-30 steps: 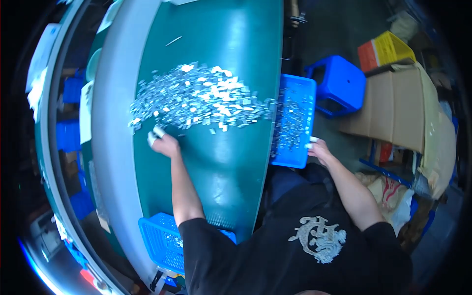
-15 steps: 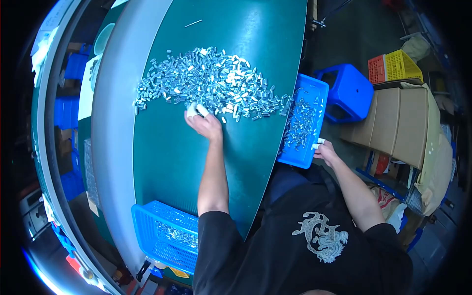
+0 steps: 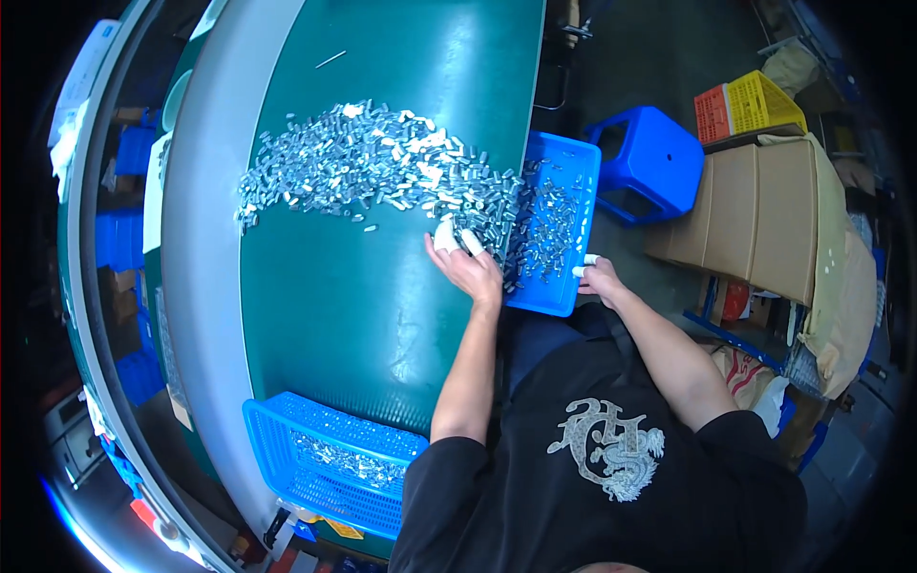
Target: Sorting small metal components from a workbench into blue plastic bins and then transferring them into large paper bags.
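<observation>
A heap of short, shiny metal cylinders (image 3: pixel 363 158) spreads across the green tabletop (image 3: pixel 334 286). Its right end reaches the table edge. My left hand (image 3: pixel 468 272), with white covers on some fingertips, lies with fingers apart against the near right side of the heap. Just beyond the edge, a shallow blue tray (image 3: pixel 585 191) holds many more of the metal cylinders. My right hand (image 3: pixel 602 279), also with white fingertip covers, grips the tray's outer rim near its closest corner. Its fingers inside the rim are partly visible.
A blue slotted basket (image 3: pixel 325 492) with small metal pieces stands at the table's near end. One thin rod (image 3: pixel 330 59) lies beyond the heap. Right of the tray are a blue stool (image 3: pixel 664 162), cardboard boxes (image 3: pixel 755 220) and a yellow crate (image 3: pixel 761 103).
My left hand has swept right along the heap, and cylinders are now bunched at the table edge by the tray. My right hand still holds the tray. The view has shifted slightly.
</observation>
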{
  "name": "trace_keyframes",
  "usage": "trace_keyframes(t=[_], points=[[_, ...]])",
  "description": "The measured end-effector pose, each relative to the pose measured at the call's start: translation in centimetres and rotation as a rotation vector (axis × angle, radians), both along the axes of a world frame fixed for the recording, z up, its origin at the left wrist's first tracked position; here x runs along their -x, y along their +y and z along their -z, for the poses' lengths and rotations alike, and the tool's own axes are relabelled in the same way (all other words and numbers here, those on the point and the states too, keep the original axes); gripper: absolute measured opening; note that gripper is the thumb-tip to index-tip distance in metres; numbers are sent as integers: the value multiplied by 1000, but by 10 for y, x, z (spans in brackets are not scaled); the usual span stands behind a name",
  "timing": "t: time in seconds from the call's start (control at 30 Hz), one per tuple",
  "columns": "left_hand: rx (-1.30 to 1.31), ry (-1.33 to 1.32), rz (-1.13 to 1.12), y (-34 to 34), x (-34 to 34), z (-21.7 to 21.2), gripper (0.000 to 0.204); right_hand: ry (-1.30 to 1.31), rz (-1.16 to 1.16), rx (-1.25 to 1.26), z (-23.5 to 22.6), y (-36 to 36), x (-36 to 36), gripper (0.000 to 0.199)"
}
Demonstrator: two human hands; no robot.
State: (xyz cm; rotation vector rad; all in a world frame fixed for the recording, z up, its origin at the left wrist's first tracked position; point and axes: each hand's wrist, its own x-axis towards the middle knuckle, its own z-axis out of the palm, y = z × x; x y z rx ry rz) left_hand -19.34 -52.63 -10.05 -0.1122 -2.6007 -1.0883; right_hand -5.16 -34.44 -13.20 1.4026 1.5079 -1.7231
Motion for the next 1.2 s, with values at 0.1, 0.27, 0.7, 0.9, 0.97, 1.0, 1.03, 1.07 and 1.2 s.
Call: trace_keyframes(t=[0.1, 0.27, 0.7, 0.9, 0.97, 1.0, 1.03, 1.07, 1.2], points=[[4, -11, 44, 20, -21, -3, 29, -6, 26, 6, 4, 0, -1, 32], [69, 26, 201, 42, -49, -1, 32, 7, 35, -2, 18, 5, -11, 35], [-71, 132, 501, -25, 49, -39, 25, -2, 80, -68, -2, -2, 1, 27], [230, 227, 299, -132, 259, -58, 21, -46, 38, -106, 5, -11, 1, 29], [375, -58, 211, -163, 316, -48, 29, -36, 55, -107, 5, -18, 0, 26], [412, -91, 208, -167, 335, -44, 31, -71, 67, -129, -1, -21, 1, 25], [444, -120, 213, -162, 353, -42, 33, -108, 92, -118, 2, -18, -3, 25], [424, -107, 211, -159, 367, -37, 33, -107, 94, -144, 5, -17, -6, 26], [271, -75, 297, -152, 404, -12, 34, -135, 128, -168, 0, -24, 13, 27]])
